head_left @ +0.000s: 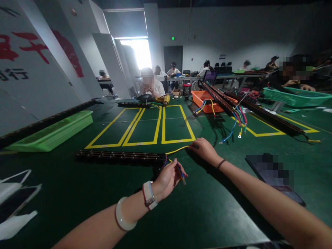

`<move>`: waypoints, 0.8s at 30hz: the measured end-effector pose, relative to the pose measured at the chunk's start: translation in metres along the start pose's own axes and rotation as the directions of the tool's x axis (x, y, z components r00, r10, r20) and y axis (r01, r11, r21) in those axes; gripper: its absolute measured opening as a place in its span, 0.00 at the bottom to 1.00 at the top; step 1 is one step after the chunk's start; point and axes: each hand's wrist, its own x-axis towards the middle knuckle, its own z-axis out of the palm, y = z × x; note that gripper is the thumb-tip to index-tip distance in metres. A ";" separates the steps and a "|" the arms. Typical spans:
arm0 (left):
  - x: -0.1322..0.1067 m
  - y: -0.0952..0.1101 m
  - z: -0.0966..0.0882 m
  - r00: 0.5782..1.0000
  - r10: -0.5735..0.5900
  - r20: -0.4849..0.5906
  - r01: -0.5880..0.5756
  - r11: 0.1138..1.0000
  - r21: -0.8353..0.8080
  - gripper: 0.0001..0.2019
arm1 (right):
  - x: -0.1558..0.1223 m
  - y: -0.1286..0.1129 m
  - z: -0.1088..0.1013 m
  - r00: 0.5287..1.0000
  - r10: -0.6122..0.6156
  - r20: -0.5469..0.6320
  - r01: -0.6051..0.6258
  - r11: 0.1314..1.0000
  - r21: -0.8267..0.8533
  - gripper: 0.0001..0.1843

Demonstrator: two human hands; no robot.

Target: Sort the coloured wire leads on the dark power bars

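Note:
A black-sleeved wire harness (121, 157) lies sideways on the green table, its coloured wire ends pointing right. My left hand (168, 176) is closed around a bunch of wires (183, 177) in blue, red and other colours; metal terminals stick out past the fingers. Apart from that bunch, a single yellow wire (177, 150) runs from the harness to my right hand (203, 149). The fingers there are pinched on its end, which they hide.
A light green basket (57, 133) stands at left under a long dark harness. More harnesses (220, 98) rest across an orange basket (204, 100). A dark tablet-like device (272, 180) lies at right. Yellow tape (140, 143) marks the table. A person (153, 84) sits opposite.

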 end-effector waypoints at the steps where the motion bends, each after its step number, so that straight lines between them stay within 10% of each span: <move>1: 0.001 0.000 0.000 1.000 -0.002 0.002 0.002 1.000 -0.024 0.11 | -0.002 -0.001 0.000 1.000 -0.024 -0.006 0.024 0.999 -0.031 0.09; 10: 0.007 -0.002 -0.003 0.998 0.019 0.062 -0.010 0.991 -0.136 0.12 | -0.019 -0.036 -0.010 0.930 -0.318 -0.183 0.338 0.937 0.089 0.12; 12: 0.006 -0.001 -0.004 0.998 0.000 0.070 0.011 0.988 -0.153 0.11 | -0.025 -0.042 -0.018 0.828 -0.520 -0.208 0.538 0.842 0.038 0.16; 16: 0.005 -0.001 -0.003 0.998 -0.047 0.036 0.053 0.984 -0.171 0.12 | -0.034 -0.046 -0.028 0.472 -0.880 -0.052 0.860 0.472 -0.195 0.20; 24: 0.007 -0.003 -0.003 0.999 -0.019 0.050 0.027 0.987 -0.161 0.13 | -0.032 -0.043 -0.034 0.356 -0.933 0.057 0.887 0.318 -0.336 0.08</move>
